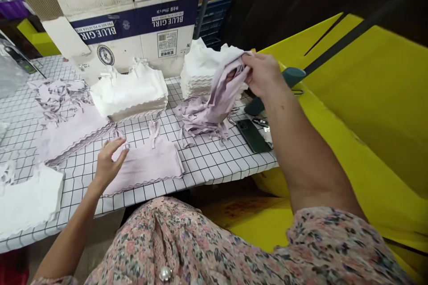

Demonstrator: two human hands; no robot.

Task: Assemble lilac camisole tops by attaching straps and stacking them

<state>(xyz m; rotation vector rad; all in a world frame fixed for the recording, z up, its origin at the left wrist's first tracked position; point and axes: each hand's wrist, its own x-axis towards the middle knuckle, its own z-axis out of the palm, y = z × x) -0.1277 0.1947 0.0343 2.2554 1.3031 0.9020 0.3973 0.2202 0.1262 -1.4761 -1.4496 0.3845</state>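
My right hand (264,75) grips a crumpled pale lilac camisole (227,93) and lifts it above a loose lilac heap with dangling straps (203,120). My left hand (110,160) rests with its fingers apart on the upper edge of a flat lilac camisole (143,167), close to its thin straps. Both garments have scalloped hems. Two stacks of white camisoles (130,93) (199,69) stand at the back of the grid-patterned table (207,162). A lilac stack (70,131) lies to the left, and a white stack (28,200) lies at the near left.
A black smartphone (254,136) lies near the table's right edge, below a teal-handled tool (290,75). Behind the table stands a printed cardboard box (133,22), with a blue crate (214,18) beside it. A large yellow bin (368,98) fills the right side.
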